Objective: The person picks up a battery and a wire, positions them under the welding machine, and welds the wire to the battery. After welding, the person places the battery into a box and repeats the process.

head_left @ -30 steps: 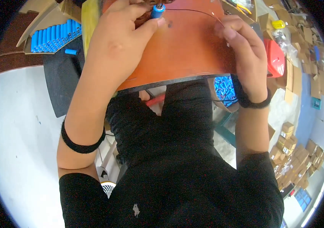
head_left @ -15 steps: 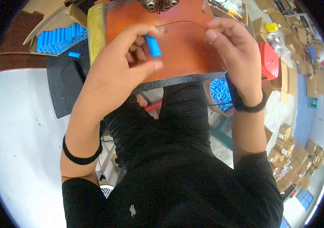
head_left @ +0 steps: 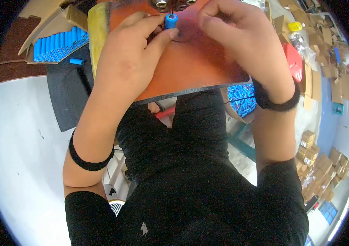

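Observation:
My left hand (head_left: 127, 61) grips a blue cylindrical battery cell (head_left: 171, 23) between thumb and fingers. The cell stands upright at the far side of the orange work surface (head_left: 190, 61), its pale end up. Just beyond it are the metal fittings of a machine (head_left: 162, 5); whether the cell touches them I cannot tell. My right hand (head_left: 240, 33) is pinched closed to the right of the cell. A thin wire (head_left: 186, 40) curves between the cell and that hand, partly blurred; its ends are hard to make out.
At the left, a cardboard box (head_left: 70, 16) holds rows of blue cells (head_left: 55, 46), and one loose cell (head_left: 77, 62) lies nearby on a black surface (head_left: 68, 88). Below the table's right edge sits a container of many small blue cells (head_left: 241, 99). A red stool (head_left: 293, 61) is beyond my right wrist.
My left hand has moved the cell away from me to the machine fittings and turned its end upward. My right hand has moved left and farther out, and the wire has bent into a loop.

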Demonstrator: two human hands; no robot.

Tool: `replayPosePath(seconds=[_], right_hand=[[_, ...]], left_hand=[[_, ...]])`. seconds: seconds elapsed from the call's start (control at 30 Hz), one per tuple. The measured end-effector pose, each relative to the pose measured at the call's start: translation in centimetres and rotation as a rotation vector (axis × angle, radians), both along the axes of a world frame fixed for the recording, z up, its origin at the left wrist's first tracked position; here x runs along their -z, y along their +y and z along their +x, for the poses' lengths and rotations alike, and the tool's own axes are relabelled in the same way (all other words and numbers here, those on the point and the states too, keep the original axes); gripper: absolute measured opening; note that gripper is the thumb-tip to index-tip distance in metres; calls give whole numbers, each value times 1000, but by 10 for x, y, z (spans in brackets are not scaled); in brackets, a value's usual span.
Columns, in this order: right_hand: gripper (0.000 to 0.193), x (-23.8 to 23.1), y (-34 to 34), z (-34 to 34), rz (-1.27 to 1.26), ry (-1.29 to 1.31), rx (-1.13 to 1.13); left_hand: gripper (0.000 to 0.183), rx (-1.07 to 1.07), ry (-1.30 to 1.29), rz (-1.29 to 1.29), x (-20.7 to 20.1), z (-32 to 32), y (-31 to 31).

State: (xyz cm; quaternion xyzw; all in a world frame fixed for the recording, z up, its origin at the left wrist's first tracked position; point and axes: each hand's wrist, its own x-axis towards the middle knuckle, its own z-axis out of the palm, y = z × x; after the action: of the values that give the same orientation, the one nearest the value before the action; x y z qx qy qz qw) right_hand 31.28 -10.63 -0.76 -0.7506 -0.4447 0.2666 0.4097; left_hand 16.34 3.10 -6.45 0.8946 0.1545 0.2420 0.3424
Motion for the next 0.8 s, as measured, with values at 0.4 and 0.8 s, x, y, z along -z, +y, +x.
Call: replayPosePath(seconds=[0.4, 0.8], right_hand=[[9, 36, 21, 6, 919, -334, -289], [11, 6, 5, -7, 217, -469, -80]], left_hand=[[31, -58, 29, -4, -3, 0, -4], [26, -71, 102, -46, -8, -1, -5]])
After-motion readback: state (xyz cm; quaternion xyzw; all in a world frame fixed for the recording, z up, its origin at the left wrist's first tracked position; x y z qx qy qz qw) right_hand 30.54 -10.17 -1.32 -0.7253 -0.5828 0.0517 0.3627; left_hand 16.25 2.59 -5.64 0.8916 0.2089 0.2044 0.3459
